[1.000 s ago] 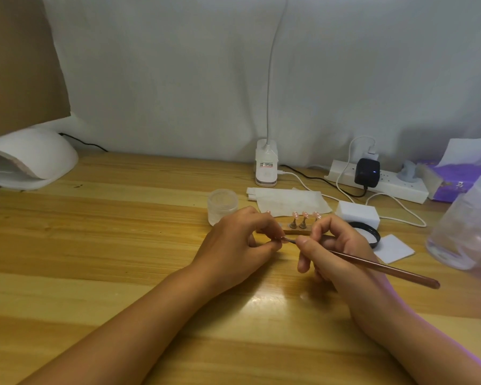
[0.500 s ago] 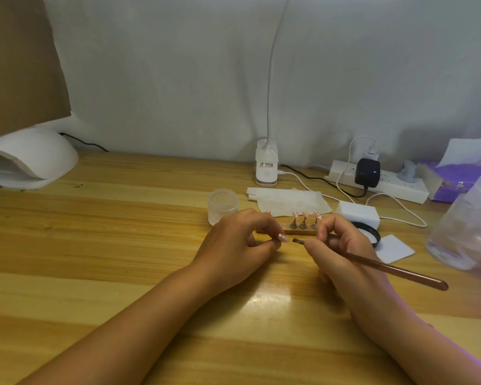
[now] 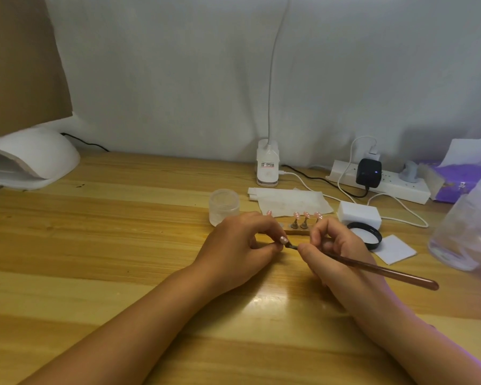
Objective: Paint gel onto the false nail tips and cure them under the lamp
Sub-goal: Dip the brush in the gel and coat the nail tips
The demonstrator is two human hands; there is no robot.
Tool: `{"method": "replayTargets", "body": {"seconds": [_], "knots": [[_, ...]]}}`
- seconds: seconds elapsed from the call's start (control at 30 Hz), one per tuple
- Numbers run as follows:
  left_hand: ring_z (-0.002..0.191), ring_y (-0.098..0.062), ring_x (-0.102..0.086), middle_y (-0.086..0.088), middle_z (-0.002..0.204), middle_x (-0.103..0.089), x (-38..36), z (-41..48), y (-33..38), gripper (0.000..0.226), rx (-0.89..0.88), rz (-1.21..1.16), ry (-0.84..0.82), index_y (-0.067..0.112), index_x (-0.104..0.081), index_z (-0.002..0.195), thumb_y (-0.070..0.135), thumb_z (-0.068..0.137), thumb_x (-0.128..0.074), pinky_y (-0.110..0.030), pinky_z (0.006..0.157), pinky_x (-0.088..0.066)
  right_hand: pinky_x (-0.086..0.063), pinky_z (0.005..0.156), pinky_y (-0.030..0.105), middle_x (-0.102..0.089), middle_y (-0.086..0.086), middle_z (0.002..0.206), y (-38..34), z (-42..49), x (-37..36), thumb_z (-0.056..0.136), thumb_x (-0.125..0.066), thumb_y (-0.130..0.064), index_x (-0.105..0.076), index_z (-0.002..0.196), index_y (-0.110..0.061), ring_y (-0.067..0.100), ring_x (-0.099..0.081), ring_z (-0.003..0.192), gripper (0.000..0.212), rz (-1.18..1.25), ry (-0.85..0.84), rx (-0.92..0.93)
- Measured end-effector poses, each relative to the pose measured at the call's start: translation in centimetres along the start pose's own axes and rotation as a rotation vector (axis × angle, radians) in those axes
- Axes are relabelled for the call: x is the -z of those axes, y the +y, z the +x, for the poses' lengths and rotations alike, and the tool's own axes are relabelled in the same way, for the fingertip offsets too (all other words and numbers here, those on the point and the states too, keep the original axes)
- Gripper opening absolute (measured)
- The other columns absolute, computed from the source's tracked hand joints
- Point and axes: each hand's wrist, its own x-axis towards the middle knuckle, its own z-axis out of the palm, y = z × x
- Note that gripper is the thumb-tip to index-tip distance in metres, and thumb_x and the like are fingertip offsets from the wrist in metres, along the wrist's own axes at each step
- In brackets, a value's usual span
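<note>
A small pink nail tip [image 3: 283,240] sits pinched at the ends of the left hand's [image 3: 239,243] curled fingers [image 3: 261,222], low over the desk [image 3: 122,245] and right in front of the person. The dark tip of a brush [image 3: 372,266] touches it or is just beside it; which one cannot be told. The right hand [image 3: 336,251] grips the brush near its head, fingers bent close round the stem, and the long brown handle slants out to the right. Just behind the hands a wooden strip [image 3: 297,232] carries more pink nail tips [image 3: 306,214] on little upright stands. A frosted jar [image 3: 224,207] stands to its left, a creased wipe [image 3: 292,200] lies behind it, and a white block [image 3: 358,213], a black lid [image 3: 365,234] and a white square pad [image 3: 395,248] lie to its right. The desk is pale banded wood with a glossy patch of glare between the forearms. At its far left edge sits the white domed curing lamp [image 3: 31,159], well apart from the hands. Along the back, against a pale grey wall [image 3: 178,79], are a clip-on desk light [image 3: 267,170], a power strip [image 3: 395,188] with a black charger [image 3: 368,173], a purple packet [image 3: 461,184] and, nearer, a clear bottle [image 3: 467,226].
</note>
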Motion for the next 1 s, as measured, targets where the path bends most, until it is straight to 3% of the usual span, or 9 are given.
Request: {"method": "replayTargets", "body": {"seconds": [0.17, 0.33, 0.53, 0.63, 0.77, 1.0], "knots": [[0.061, 0.001, -0.051, 0.014, 0.095, -0.069, -0.02, 0.07, -0.14, 0.011, 0.016, 0.005, -0.010, 0.029, -0.074, 0.094, 0.020, 0.088, -0.072, -0.019, 0.062, -0.041, -0.037, 0.043, 0.014, -0.049, -0.002, 0.052, 0.37, 0.08, 0.27, 0.087, -0.063, -0.006, -0.051, 0.077, -0.016, 0.006, -0.043, 0.045, 0.018, 0.084, 0.023, -0.013], [0.062, -0.003, -0.051, 0.015, 0.092, -0.068, -0.08, 0.05, -0.18, 0.010, 0.018, 0.026, -0.016, 0.028, -0.074, 0.096, 0.022, 0.088, -0.072, -0.023, 0.060, -0.042, -0.044, 0.050, 0.010, -0.070, 0.007, 0.063, 0.06, 0.00, 0.20, 0.090, -0.063, -0.019, -0.052, 0.088, -0.013, 0.004, -0.060, 0.051, 0.012, 0.175, -0.021, -0.003], [0.057, -0.002, -0.050, 0.015, 0.090, -0.067, -0.04, -0.06, -0.10, 0.013, 0.009, 0.008, -0.005, 0.032, -0.072, 0.092, 0.020, 0.086, -0.073, -0.025, 0.059, -0.043, -0.045, 0.051, 0.010, -0.072, 0.005, 0.065, 0.17, 0.15, 0.01, 0.092, -0.061, -0.015, -0.051, 0.088, -0.012, 0.004, -0.063, 0.054, 0.012, 0.066, -0.063, -0.015], [0.057, -0.002, -0.049, 0.014, 0.091, -0.067, -0.02, -0.01, -0.03, 0.013, 0.010, 0.006, -0.005, 0.031, -0.072, 0.091, 0.019, 0.086, -0.073, -0.038, 0.068, -0.053, -0.043, 0.045, 0.013, -0.065, 0.004, 0.056, 0.24, 0.12, 0.06, 0.092, -0.060, -0.007, -0.050, 0.083, -0.011, 0.005, -0.057, 0.047, 0.014, 0.067, -0.048, -0.027], [0.059, -0.001, -0.049, 0.011, 0.091, -0.067, -0.06, 0.02, -0.02, 0.011, 0.004, 0.002, 0.007, 0.031, -0.073, 0.091, 0.021, 0.086, -0.073, -0.047, 0.083, -0.053, -0.039, 0.044, 0.018, -0.052, 0.003, 0.053, 0.53, 0.06, 0.14, 0.089, -0.061, -0.005, -0.050, 0.079, -0.014, 0.011, -0.046, 0.046, 0.016, 0.076, -0.020, -0.027], [0.063, 0.003, -0.052, 0.010, 0.090, -0.064, -0.04, -0.02, 0.10, 0.013, -0.001, 0.021, 0.028, 0.031, -0.072, 0.090, 0.019, 0.085, -0.074, -0.046, 0.089, -0.052, -0.045, 0.053, 0.010, -0.071, 0.007, 0.066, 0.21, 0.00, 0.15, 0.092, -0.062, -0.016, -0.051, 0.088, -0.012, 0.004, -0.063, 0.056, 0.012, 0.145, -0.051, 0.017]]}}
